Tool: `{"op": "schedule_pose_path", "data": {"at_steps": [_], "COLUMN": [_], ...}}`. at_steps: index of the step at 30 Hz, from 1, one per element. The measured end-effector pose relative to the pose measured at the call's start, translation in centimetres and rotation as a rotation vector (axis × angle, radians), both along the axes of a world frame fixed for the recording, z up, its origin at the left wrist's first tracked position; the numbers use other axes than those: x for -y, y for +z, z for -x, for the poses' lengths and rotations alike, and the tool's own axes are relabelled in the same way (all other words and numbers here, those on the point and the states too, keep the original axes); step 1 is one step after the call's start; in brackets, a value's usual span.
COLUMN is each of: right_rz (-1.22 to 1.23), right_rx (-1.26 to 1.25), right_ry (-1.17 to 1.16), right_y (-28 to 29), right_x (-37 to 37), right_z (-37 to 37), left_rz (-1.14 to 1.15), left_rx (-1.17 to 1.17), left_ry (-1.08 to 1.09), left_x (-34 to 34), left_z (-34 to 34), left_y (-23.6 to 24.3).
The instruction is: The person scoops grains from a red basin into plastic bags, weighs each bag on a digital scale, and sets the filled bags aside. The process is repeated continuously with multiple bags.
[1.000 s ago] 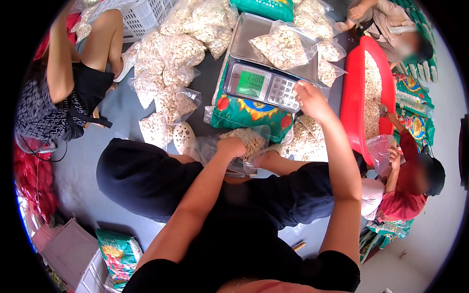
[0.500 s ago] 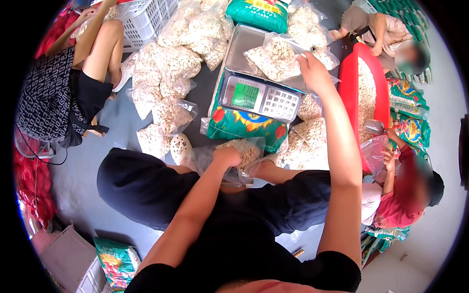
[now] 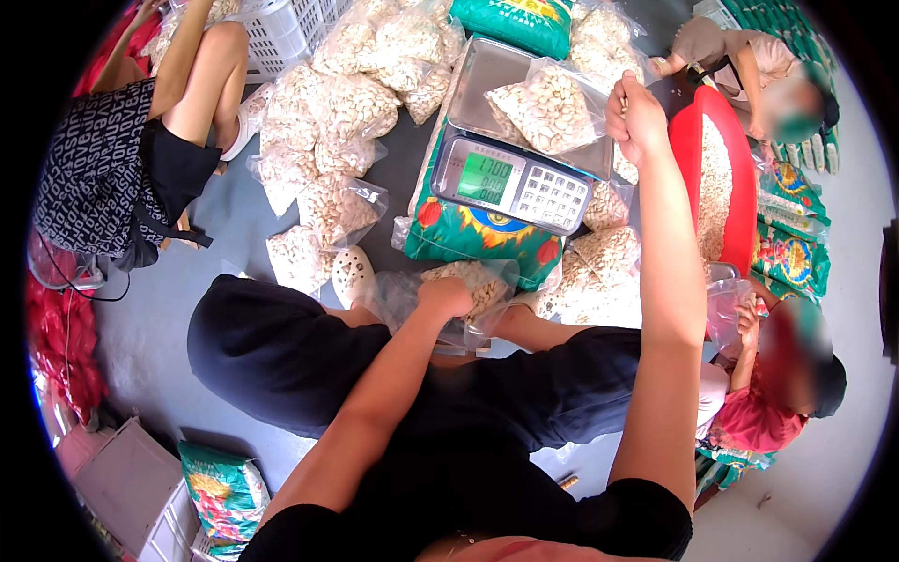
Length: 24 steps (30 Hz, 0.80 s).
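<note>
Shifted rightward since the earlier frame, the right hand (image 3: 641, 122) is held beside the steel pan (image 3: 475, 82) of the digital scale (image 3: 510, 183), fingers curled, contents untellable; on the pan a clear bag of pale pieces (image 3: 551, 110) is borne. By the half-closed left hand (image 3: 445, 298), a second clear bag (image 3: 482, 281) is touched, the grip partly hidden. Weighing appears in hand; an undisturbed reading seems called for next.
</note>
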State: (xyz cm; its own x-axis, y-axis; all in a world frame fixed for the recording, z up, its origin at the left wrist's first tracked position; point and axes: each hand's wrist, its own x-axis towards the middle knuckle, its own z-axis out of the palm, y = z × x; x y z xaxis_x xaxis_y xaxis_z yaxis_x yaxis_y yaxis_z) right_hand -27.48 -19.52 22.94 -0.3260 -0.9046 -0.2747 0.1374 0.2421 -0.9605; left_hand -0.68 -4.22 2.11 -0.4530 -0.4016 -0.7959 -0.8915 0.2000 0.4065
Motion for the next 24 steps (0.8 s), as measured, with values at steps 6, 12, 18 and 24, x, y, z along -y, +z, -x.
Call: {"op": "schedule_pose_path", "data": {"at_steps": [6,12,18,24], "right_rz": [-0.001,-0.001,-0.597,-0.494], "right_rx": [0.437,0.326,-0.575,-0.935], "right_ry": [0.003,-0.02,0.882,1.431], "right_y": [0.2,0.4,-3.9,-19.8], "right_x": [-1.8,-1.1,-6.6,-18.8], "right_z": [0.3,0.9,-5.9,-12.0], "left_rz": [0.016,0.01,-0.013,-0.036], "left_rx": [-0.013,-0.016,0.009,0.0], "left_ry": [-0.009,0.0,0.051,0.029], "left_x": [-0.1,-0.2,-0.2,0.0], "left_z": [0.1,0.2,0.0,0.0], "left_y": [0.3,-0.4,-0.9,-1.3]}}
